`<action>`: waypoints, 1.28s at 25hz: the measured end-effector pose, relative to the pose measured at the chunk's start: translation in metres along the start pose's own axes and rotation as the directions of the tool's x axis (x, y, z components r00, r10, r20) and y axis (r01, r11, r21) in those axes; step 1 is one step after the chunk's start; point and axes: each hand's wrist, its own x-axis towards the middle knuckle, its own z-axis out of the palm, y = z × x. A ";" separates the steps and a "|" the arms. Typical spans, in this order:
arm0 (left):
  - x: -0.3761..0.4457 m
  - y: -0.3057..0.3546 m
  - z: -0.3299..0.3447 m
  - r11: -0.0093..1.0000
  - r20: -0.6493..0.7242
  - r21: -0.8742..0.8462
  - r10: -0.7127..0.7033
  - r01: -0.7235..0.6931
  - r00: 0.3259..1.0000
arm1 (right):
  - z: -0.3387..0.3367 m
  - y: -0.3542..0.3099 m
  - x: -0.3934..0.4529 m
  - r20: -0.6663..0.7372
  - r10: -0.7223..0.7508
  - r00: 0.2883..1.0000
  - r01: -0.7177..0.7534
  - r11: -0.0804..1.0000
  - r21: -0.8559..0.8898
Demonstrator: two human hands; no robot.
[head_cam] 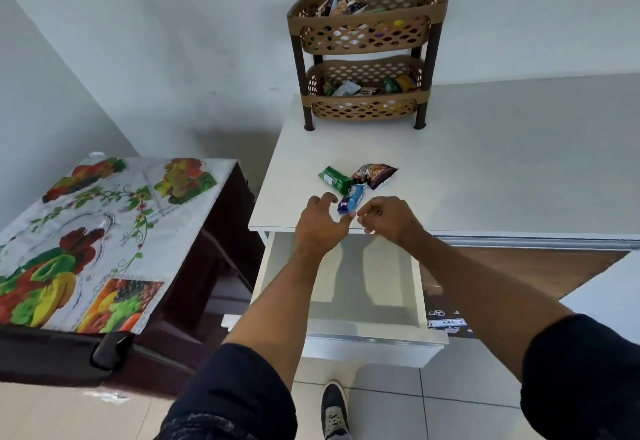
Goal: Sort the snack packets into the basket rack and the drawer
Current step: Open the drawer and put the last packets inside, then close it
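Head view, the only one I have. Landmark: the open drawer, pulled out from under the white counter. I see nothing lying inside it.

Snack packets: three lie on the counter just beyond the drawer. The blue packet is nearest the counter edge; the green packet is behind it to the left; the dark purple packet is behind it to the right. All three are close together and appear to touch or overlap.

The basket rack stands well beyond the drawer at the back of the counter. Both tiers already hold packets.

Hands: both hover over the front edge of the counter, above the back of the drawer. The left hand has fingers spread and loosely curled, holding nothing, its fingertips just beside the blue packet's near end. The right hand has fingers curled loosely inward, holding nothing that I can see.

My judgement: the sort is well along, and the step in hand is picking up the blue packet. The next move calls for closing fingers on its near end without dragging the other two along, then choosing the drawer or the rack.

Off task: a table with a fruit-print cloth stands left of the drawer.
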 end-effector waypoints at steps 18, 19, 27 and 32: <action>0.109 -0.007 0.056 0.969 0.262 0.215 0.059 -0.118 0.963 | -0.015 -0.002 0.128 0.206 0.035 0.978 0.152 0.559 -0.815; 0.112 -0.007 0.054 0.966 0.280 0.219 0.072 -0.137 0.957 | -0.015 -0.001 0.129 0.201 0.031 0.979 0.152 0.547 -0.823; 0.128 -0.020 0.040 0.941 0.397 0.272 0.078 -0.199 0.914 | -0.011 0.013 0.134 0.106 0.016 0.994 0.081 0.537 -0.840; 0.140 -0.025 0.021 1.000 0.308 0.014 -0.021 0.018 0.951 | -0.006 0.018 0.135 0.036 -0.020 0.999 0.041 0.549 -0.835</action>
